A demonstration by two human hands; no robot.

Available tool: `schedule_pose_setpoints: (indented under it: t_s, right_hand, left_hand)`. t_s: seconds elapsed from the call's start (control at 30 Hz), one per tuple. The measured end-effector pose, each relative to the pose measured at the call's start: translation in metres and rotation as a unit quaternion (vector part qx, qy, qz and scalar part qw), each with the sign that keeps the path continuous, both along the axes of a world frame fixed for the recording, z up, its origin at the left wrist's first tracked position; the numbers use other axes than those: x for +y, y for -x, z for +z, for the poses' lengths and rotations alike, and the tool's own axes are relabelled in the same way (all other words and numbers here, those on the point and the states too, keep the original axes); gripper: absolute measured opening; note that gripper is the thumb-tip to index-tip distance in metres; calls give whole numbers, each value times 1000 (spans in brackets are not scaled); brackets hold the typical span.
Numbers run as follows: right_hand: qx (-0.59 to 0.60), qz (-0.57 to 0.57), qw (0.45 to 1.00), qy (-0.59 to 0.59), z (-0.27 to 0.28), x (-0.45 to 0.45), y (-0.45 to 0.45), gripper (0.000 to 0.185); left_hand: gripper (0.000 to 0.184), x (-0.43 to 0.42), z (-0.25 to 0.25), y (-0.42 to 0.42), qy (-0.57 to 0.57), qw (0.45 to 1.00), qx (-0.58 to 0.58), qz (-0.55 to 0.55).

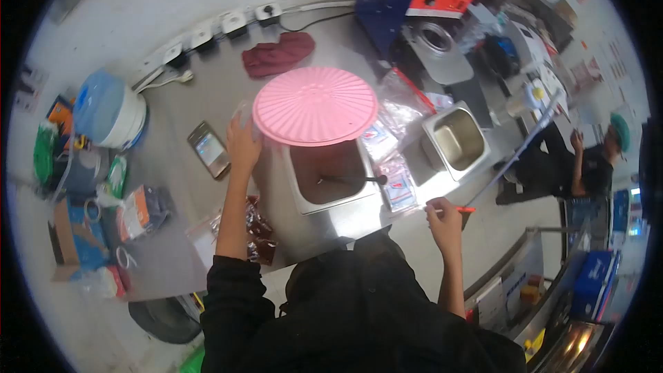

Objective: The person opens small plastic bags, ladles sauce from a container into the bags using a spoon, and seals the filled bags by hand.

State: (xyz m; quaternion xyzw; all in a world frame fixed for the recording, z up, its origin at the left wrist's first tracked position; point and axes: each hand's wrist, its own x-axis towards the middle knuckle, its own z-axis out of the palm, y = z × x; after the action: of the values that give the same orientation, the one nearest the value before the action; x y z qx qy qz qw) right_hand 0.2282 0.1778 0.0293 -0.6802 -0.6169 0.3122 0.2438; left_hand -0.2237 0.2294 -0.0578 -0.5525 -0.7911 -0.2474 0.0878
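Keeping the pink lid (pixel 315 106) level over the steel tub (pixel 342 203) near the counter's (pixel 169 121) front edge seems wise, the left hand (pixel 242 144) beside it, grip unclear, the right hand (pixel 445 221) closed round an orange stick (pixel 467 209).

The pink lid (pixel 315 107) hides one end of the steel pan (pixel 338 205).

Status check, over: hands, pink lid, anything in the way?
Left hand beside pink lid, contact unclear. Right hand holding slim orange item. Lid overlaps steel container in view. Possibly in the way: dark utensil handle jutting over container's right rim.
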Motion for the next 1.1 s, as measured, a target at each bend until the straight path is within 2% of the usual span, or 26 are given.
schedule_pose_setpoints:
  t_s: [0.07,0.2,0.27,0.3,0.37,0.43,0.5,0.53,0.57,0.6,0.63,0.7,0.77,0.8,0.83,0.9,0.93,0.97,1.03,1.07,1.1]
  right_hand:
    - [-34,11,999,6,1,-4,1,17]
    - [-61,25,997,34,-48,-7,-8,24]
    - [-103,-36,992,-57,-71,-5,1,36]
    - [-103,-42,992,-58,-79,0,4,36]
    - [-218,-1,946,-239,-91,11,12,48]
    - [-218,3,949,-228,-95,23,30,47]
    - [-216,7,951,-223,-95,31,32,47]
    - [-119,6,988,-100,-94,35,30,44]
    - [-18,5,1000,24,-93,40,29,43]
    - [4,-6,1000,3,-99,37,27,39]
    - [2,-15,1000,-3,-105,32,24,39]
    - [26,-4,999,-39,-117,21,14,33]
    - [65,13,996,-55,-124,10,4,33]
    - [82,31,996,-22,-124,6,-2,30]
    - [100,48,994,12,-125,2,-8,27]
    - [281,76,955,63,-138,-7,-14,23]
    - [314,117,939,78,-117,-13,-16,23]
    - [346,158,920,95,-85,-22,-15,23]
    - [262,301,916,38,-57,-36,-14,24]
    - [262,299,917,37,-44,-40,-15,24]
    - [216,293,926,104,-25,-43,-15,25]
  left_hand:
    - [44,11,-26,-3,129,985,-114,-29]
    - [41,-4,-19,-2,125,986,-110,-32]
    - [36,-14,-17,5,127,982,-102,-93]
    - [36,-20,-15,3,126,982,-101,-98]
    - [30,-40,-8,-3,-26,996,-62,-67]
    - [27,-68,26,-29,-125,969,-210,-34]
    - [23,-104,54,-70,-168,931,-324,1]
    - [22,-125,48,-90,-151,915,-374,6]
    - [21,-144,42,-110,-134,897,-422,7]
    - [20,-158,50,-135,-51,914,-402,2]
    - [20,-165,48,-159,-49,880,-461,-103]
    - [20,-172,45,-207,63,757,-634,-141]
    - [23,-169,24,-241,101,726,-658,-172]
    - [29,-164,15,-256,142,699,-675,-189]
    - [29,-160,13,-268,142,695,-674,-206]
    - [46,-154,11,-288,41,676,-724,-131]
    - [59,-152,9,-289,46,544,-828,-131]
    - [59,-151,13,-294,50,545,-825,-139]
    - [62,-151,35,-307,87,400,-886,-218]
    - [70,-151,49,-317,54,366,-902,-223]
    - [70,-151,51,-322,50,367,-903,-218]
